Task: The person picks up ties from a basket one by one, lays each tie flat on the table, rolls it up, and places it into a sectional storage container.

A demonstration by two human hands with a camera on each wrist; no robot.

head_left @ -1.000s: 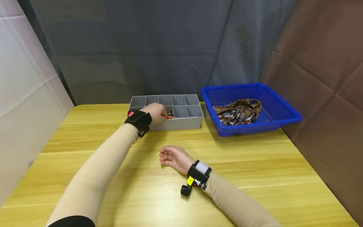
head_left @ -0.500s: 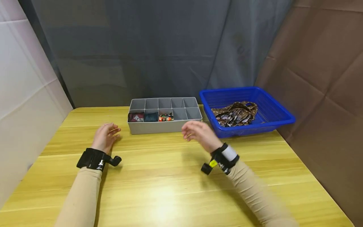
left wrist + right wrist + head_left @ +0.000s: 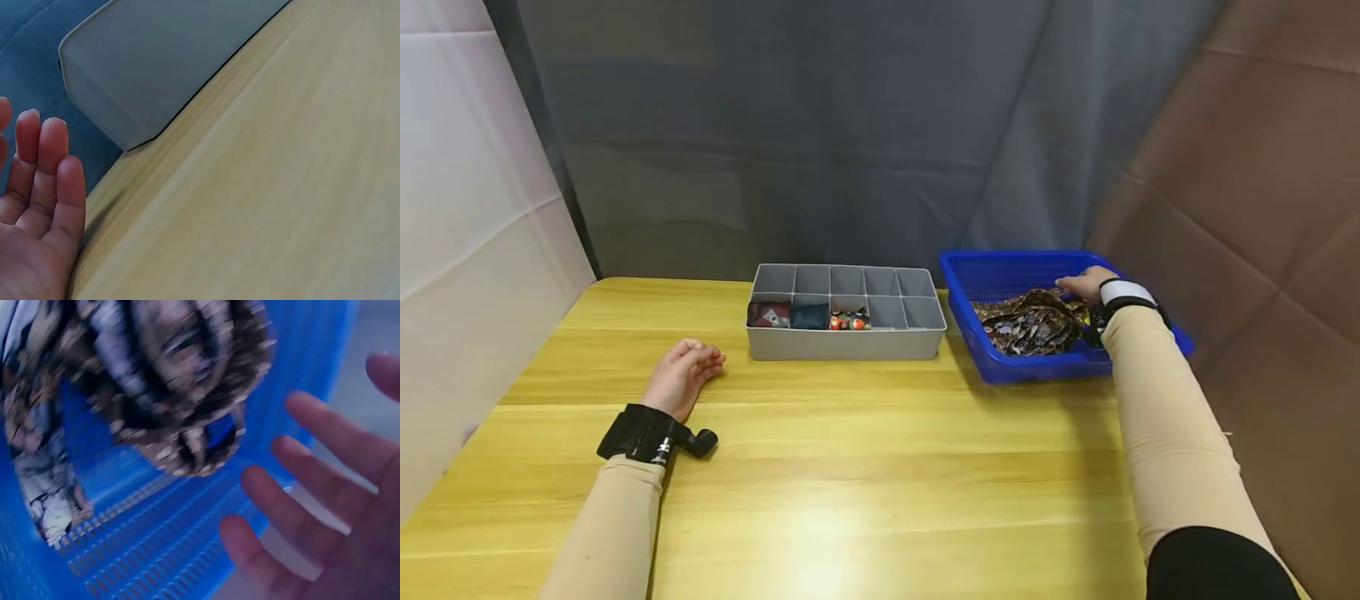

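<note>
Grey curtains hang behind a yellow wooden table [image 3: 880, 467], with a white panel on the left and a brown creased backdrop on the right. At the far side of the table sits a grey divided tray [image 3: 847, 343], two rows of small compartments. In its near row, the three compartments on the left each hold a small folded item: one dark red [image 3: 768, 314], one dark blue-green [image 3: 810, 316], and one with orange and red spots [image 3: 849, 320]. Other compartments show only grey floor.

Just to the right of the tray stands a blue plastic basket [image 3: 1000, 271] with slotted walls. Inside it lies a heap of brown patterned cloth [image 3: 1030, 321], crumpled and mottled with pale patches.

A person in tan sleeves with a black band on each wrist reaches across the table. Their right hand [image 3: 1084, 285] is inside the basket at the far edge of the cloth heap. The right wrist view, which is blurred, shows its fingers [image 3: 294, 500] spread and straight, just beside the cloth and gripping nothing; whether a fingertip touches the cloth cannot be told.

Their left hand [image 3: 682, 375] rests on the table, near the left end of the grey tray but apart from it. Its fingers [image 3: 44, 162] lie together, loosely extended, holding nothing.
</note>
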